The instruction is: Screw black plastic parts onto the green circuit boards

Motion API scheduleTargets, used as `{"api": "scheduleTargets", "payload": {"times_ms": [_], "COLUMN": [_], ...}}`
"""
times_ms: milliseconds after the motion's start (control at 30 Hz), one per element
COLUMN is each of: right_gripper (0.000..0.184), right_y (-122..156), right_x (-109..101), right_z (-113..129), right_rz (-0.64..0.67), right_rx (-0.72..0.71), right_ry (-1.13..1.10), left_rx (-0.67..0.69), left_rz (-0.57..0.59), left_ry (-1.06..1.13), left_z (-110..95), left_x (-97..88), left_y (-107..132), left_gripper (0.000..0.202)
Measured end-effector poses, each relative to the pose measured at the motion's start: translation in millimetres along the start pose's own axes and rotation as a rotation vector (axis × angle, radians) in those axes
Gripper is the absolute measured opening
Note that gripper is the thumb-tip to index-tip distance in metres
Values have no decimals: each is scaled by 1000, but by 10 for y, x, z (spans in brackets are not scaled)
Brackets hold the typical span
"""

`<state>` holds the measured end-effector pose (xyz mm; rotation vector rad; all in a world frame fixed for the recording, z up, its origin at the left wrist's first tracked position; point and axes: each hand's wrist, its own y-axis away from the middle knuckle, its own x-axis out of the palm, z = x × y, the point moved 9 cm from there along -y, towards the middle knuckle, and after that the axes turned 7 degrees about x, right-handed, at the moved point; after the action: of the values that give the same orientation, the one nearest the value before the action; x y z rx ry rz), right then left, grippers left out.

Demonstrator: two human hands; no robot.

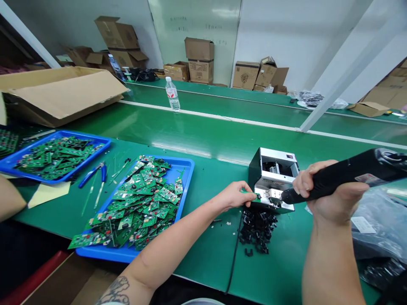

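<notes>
Head view: work centred on a boxy machine (pixel 275 183), black-sided, its front bare silvery metal, a rectangular recess open in the top and a small metal block low at the front. Left hand (pixel 238 195) at the machine's near left corner, thumb and fingers pinched on a small green circuit board (pixel 257 196); the board sits at the machine's front edge, mostly covered by the fingertips. Right hand (pixel 327 190) wrapped round a thick, cylindrical black driver (pixel 343 173), smooth-bodied, pale label on its side, tapered nose pointing at the metal block; whether the tip touches cannot be told. Hands near each other, not touching.

Just below the machine, a loose heap of black plastic pieces (pixel 257 231), small and angular, one U-shaped piece lying apart. Thin black cable (pixel 234 258) beside it, on a smooth green counter (pixel 210 271).

Left of the hands: shallow blue plastic tray (pixel 187 169), rounded corners, heaped with oblong boards (pixel 146 203), glossy green, studded with components, some overhanging the rim. Farther left, pliers (pixel 103 173) with blue handles, then a second blue tray (pixel 85 163) of similar boards. Right side: crumpled clear plastic bag (pixel 378 216). Beyond, ribbed clear bottle (pixel 172 96), upright.
</notes>
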<state>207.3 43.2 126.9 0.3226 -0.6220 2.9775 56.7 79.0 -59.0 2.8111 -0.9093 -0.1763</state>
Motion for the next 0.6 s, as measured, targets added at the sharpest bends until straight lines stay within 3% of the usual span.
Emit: {"api": "scheduleTargets", "payload": {"times_ms": [333,600], "right_gripper": [57,59], "right_y": [59,85], "right_x": [-21,193], "right_z": [-71,-36], "right_rz": [68,162], "right_rx": [-1,64], "right_ry": [-14,-61], "left_rx": [0,3], "left_rz": [2,3], "left_ry": [-6,50], "left_z": [-49,-74], "left_x": [-1,26], "left_y": [23,40], "left_gripper": [29,23]}}
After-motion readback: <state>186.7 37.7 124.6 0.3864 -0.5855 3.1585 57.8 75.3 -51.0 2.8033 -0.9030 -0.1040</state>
